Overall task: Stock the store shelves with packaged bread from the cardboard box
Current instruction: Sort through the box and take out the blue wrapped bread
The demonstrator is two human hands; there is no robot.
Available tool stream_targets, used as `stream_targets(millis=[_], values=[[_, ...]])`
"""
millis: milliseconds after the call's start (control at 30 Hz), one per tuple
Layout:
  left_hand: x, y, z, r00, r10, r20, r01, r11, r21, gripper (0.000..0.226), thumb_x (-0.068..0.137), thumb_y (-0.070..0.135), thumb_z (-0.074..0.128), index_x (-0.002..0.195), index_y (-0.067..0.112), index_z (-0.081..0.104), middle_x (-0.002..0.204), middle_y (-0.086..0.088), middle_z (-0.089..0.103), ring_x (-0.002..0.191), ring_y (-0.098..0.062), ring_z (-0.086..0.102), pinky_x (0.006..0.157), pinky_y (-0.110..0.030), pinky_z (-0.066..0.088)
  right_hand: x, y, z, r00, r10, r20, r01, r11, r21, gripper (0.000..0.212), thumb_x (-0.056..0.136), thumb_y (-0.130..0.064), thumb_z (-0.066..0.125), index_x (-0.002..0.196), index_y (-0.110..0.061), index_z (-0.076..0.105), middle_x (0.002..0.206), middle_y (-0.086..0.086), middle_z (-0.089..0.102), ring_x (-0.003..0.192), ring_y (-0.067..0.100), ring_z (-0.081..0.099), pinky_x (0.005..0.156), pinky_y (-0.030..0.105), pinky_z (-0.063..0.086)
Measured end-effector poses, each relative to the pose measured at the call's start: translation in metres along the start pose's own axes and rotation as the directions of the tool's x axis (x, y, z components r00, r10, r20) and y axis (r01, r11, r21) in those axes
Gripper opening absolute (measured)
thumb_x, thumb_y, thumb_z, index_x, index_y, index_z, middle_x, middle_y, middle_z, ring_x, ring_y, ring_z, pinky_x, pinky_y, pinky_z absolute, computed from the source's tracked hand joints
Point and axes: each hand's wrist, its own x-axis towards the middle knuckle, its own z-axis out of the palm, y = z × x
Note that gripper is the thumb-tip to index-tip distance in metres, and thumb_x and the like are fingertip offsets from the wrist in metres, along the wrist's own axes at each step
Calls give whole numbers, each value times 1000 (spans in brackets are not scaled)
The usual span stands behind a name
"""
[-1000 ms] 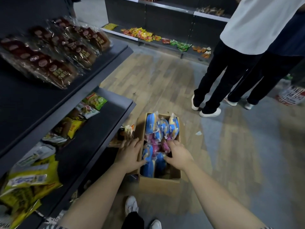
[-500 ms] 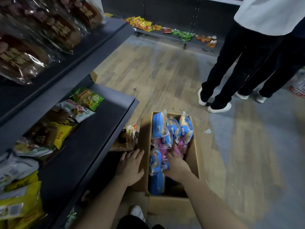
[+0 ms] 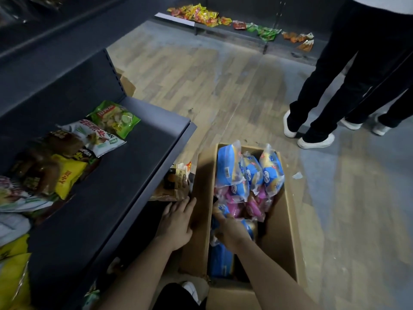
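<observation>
A shop aisle: dark metal display shelving (image 3: 138,153) runs along the left, laid with bright snack packets (image 3: 112,118). Across the wood-look floor (image 3: 212,90), a low shelf (image 3: 174,19) holds a row of small wrapped packets (image 3: 201,15). An open cardboard box (image 3: 288,231) of packaged bread (image 3: 228,168) stands on the floor beside the shelving, and two people's legs (image 3: 317,90) stand in the aisle.

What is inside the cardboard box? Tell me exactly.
Blue bread packs stand at the far end of the cardboard box, pink packs sit below them, and more blue ones lie nearer. The right hand reaches in among them. The bottom and lower layers are covered.
</observation>
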Motion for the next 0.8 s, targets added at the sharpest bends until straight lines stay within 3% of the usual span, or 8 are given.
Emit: stream_targets(millis=[233, 433, 567, 800], values=[[-1, 12, -15, 999, 33, -37, -34, 999, -5, 83, 93, 26, 56, 157, 27, 3, 164, 2, 9, 148, -20, 17, 123, -39, 4, -5, 13, -12, 995, -48, -83, 56, 994, 90, 55, 92, -7, 48, 138, -36, 40, 121, 8, 59, 104, 25, 61, 87, 34, 51], [-14, 24, -30, 999, 38, -28, -38, 999, 5, 79, 96, 31, 52, 157, 27, 2, 164, 2, 6, 149, -19, 14, 123, -40, 6, -25, 12, -34, 994, 16, -104, -3, 993, 120, 50, 89, -4, 48, 133, -28, 45, 118, 9, 60, 100, 27, 62, 78, 36, 53], [-30, 38, -53, 998, 47, -42, -47, 999, -2, 77, 97, 32, 51, 157, 27, 3, 164, 3, 5, 148, -19, 16, 122, -39, 6, -53, 10, -64, 990, 28, -136, -8, 990, 143, 48, 85, -2, 49, 129, -21, 53, 120, 10, 59, 105, 29, 60, 75, 30, 45], [-60, 69, -115, 993, 88, -73, -88, 996, -6, 82, 96, 34, 53, 157, 27, 0, 165, 2, 3, 149, -25, 16, 122, -41, 5, -119, 4, -135, 975, 47, -218, 11, 966, 259, 34, 85, -11, 52, 117, -19, 58, 104, 10, 64, 96, 28, 59, 67, 28, 37]])
